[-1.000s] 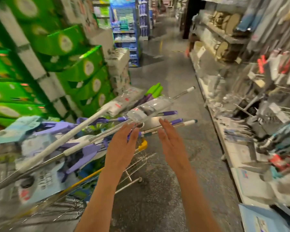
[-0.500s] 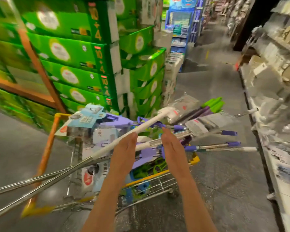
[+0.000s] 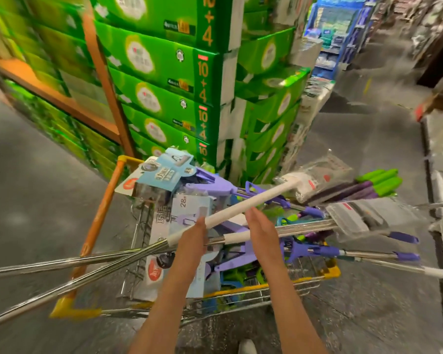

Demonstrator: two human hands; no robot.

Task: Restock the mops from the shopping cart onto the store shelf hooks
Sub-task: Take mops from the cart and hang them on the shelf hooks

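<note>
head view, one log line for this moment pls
phase: reaching | left hand: open at white-sleeved mop handle | right hand: open beside it | mops: in shopping cart | nothing gripped

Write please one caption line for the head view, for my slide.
Both hands, left and right, reach for a white-handled mop atop the full shopping cart.

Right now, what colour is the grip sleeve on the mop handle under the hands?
White, on a bare metal pole; head view.
</note>
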